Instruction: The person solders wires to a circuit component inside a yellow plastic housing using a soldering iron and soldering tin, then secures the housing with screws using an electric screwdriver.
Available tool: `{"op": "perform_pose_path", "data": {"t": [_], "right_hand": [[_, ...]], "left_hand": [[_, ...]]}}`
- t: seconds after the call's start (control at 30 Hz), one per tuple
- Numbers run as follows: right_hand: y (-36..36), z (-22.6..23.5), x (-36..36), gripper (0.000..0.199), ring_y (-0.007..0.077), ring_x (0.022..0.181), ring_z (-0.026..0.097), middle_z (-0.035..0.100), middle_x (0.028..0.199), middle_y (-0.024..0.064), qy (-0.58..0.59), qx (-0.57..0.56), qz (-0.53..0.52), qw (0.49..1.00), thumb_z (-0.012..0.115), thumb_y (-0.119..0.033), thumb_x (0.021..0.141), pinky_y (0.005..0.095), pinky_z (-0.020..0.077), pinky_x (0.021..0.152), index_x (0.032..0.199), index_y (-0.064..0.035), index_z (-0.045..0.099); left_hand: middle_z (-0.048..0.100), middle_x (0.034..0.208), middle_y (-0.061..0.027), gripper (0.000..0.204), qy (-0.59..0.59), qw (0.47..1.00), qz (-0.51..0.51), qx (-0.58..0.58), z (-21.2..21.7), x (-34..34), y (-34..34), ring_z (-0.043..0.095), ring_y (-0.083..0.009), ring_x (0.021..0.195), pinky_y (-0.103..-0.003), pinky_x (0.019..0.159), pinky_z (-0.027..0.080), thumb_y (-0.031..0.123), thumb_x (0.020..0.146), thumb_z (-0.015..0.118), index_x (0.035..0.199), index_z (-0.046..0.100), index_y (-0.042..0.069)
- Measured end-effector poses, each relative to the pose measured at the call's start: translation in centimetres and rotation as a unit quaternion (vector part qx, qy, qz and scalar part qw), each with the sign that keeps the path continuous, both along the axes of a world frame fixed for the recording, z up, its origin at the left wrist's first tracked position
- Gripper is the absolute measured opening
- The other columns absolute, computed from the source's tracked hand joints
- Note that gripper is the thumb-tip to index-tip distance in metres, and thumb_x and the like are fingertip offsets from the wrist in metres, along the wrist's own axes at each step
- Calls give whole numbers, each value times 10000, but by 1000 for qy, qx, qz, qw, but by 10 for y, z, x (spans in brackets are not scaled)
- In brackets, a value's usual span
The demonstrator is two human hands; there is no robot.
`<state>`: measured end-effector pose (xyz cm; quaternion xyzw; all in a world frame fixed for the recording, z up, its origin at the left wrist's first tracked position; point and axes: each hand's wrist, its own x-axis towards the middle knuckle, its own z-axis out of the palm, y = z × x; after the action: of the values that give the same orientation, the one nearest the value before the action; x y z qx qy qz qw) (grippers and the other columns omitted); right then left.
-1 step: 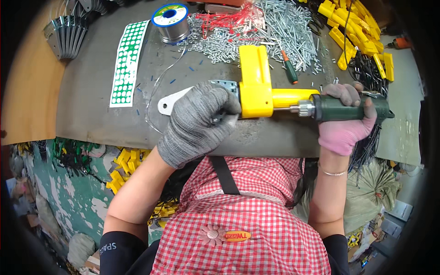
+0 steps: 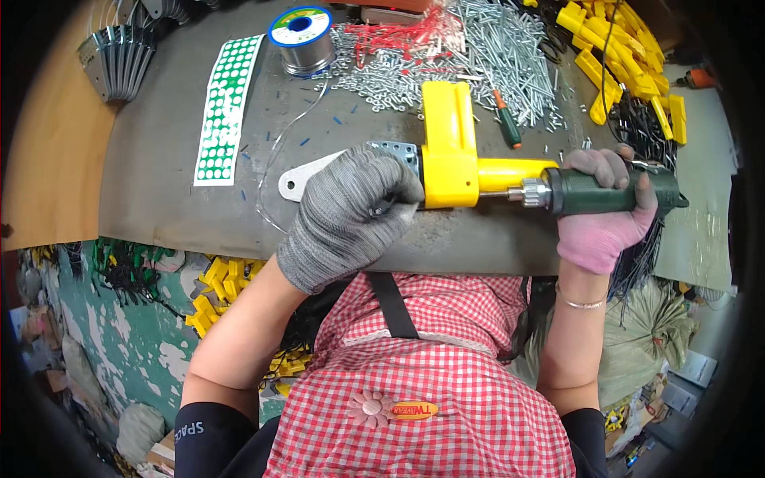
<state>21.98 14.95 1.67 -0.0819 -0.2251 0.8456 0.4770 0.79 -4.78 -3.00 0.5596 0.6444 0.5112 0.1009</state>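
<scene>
My left hand [image 2: 347, 211], in a grey knit glove, is closed around a flat metal bracket [image 2: 293, 185] fitted to a yellow plastic housing [image 2: 450, 171]. The bracket's rounded end with a hole sticks out left of the glove. A yellow arm of the housing reaches right. My right hand [image 2: 604, 227], in a pink glove with greyish fingers, wraps around a dark green electric screwdriver [image 2: 578, 190], held level. The screwdriver's bit points left and meets the housing's right side near its lower corner; whether a screw sits at the tip cannot be seen.
Behind the housing lie piles of long screws [image 2: 510, 64], red strips [image 2: 398, 36] and a small hand screwdriver [image 2: 507, 119]. A solder spool [image 2: 303, 44] and a green-dotted sticker sheet [image 2: 227, 111] are at left. Yellow parts [image 2: 621, 48] heap up far right; metal brackets [image 2: 119, 60] stand far left.
</scene>
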Motion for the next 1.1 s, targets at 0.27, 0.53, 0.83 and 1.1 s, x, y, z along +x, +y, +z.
{"op": "perform_pose_path", "data": {"t": [0.27,0.53,0.83,1.1], "right_hand": [[-2,-2,4,354,86,664,399,402,706,-70,3,-4,-15,1000,735,-172,775,297,355,781,1062,-81,550],[67,65,24,382,189,862,590,591,939,82,-581,225,61,780,658,-160,940,358,511,811,1262,6,536],[72,36,13,274,389,1038,633,666,1107,187,-682,661,-136,283,713,-221,890,438,513,926,1098,-45,694],[5,36,-7,273,343,1059,606,640,1064,139,-573,715,37,399,769,-170,769,428,510,923,1005,-81,664]], "left_hand": [[688,924,-66,231,-30,995,-81,41,-8,-7,-3,668,-171,851,-290,704,531,-73,754,772,935,698,50],[701,1082,-92,319,-16,955,-279,-100,74,10,-80,671,-283,956,-393,882,530,109,706,846,1006,735,109],[632,1167,-153,564,189,965,78,-168,36,-35,-39,633,-328,1069,-409,943,518,111,725,825,1254,638,64],[625,1028,-164,637,84,972,-8,-218,48,-40,-26,615,-358,986,-405,842,518,110,672,867,1261,630,47]]}}
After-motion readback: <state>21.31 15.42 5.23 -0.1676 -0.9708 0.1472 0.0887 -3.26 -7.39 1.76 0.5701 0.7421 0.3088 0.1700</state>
